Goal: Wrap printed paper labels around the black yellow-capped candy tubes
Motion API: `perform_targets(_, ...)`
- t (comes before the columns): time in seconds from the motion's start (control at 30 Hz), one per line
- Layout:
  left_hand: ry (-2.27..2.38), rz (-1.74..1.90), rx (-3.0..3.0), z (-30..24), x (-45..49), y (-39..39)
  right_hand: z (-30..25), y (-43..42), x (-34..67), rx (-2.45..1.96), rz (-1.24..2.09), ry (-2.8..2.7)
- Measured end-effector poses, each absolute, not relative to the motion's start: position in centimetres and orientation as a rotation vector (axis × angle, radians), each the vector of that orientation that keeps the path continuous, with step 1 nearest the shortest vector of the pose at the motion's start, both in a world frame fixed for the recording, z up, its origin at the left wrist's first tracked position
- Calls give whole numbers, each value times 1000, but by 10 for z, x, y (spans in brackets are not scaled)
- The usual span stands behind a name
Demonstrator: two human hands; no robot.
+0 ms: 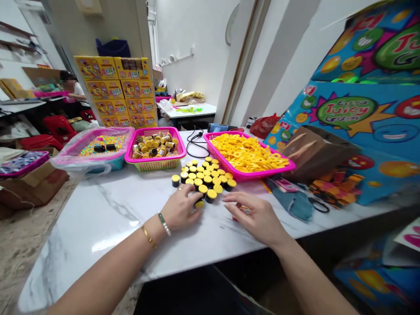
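My left hand point(183, 206) is closed around a small black tub with a yellow top point(199, 204), tipped on its side at the near edge of a cluster. That cluster of similar black tubs with yellow tops point(211, 195) stands upright on the white marbled table point(111, 218). To the right of it, my right hand point(259, 216) hovers low over the tabletop, thumb and fingers curled together. A bit of red and orange shows between and below those fingers, too hidden to name. The two hands are apart.
Behind the tubs stand a pink basket of filled small jars point(154, 164), a pink tray of yellow ring-shaped pieces point(252, 175) and a plastic-lined basin of coloured beads point(121, 165). Scissors point(320, 205), a blue cloth point(295, 205) and gum cartons point(348, 109) are right. Another person point(77, 89) sits far left.
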State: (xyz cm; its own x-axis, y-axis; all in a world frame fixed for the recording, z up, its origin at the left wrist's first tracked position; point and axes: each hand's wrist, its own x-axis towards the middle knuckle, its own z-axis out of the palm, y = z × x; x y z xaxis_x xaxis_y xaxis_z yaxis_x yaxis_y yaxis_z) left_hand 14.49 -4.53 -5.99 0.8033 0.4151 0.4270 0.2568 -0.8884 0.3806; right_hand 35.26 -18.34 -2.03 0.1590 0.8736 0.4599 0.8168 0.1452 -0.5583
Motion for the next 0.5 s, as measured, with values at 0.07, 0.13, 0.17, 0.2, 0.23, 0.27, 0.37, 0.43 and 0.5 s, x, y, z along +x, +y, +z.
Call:
perform_targets(0.07, 494, 594, 2704, -64, 147, -44, -35, -182, 359, -1734, 11, -1502)
perform_targets(0.13, 543, 548, 2669, -65, 148, -41, -45, -167, 371, -1828, -72, -1353)
perform_targets(0.17, 575, 553, 2637, -65, 146, -39, -48, -156, 377, -1886, -88, -1303)
perform_targets(0.2, 617, 566, 2592, -63, 145, -38, -51, -146, 383, -1958, -78, -1268)
perform_targets(0.23, 670, 578, 2535, -62, 142, -37, -53, -136, 388, -2027, -45, -1253)
perform_targets(0.27, 730, 590, 2471, -60, 139, -36, -55, -128, 391, -2087, -8, -1253)
perform_targets(0.37, 906, 679, 2300, -58, 133, -35, -61, -118, 392, -2170, 21, -1307)
perform_targets(0.43, 913, 807, 2233, -60, 131, -35, -65, -121, 392, -2132, -54, -1347)
perform_targets(0.5, 903, 842, 2202, -67, 134, -31, -72, -125, 394, -2030, -171, -1383)
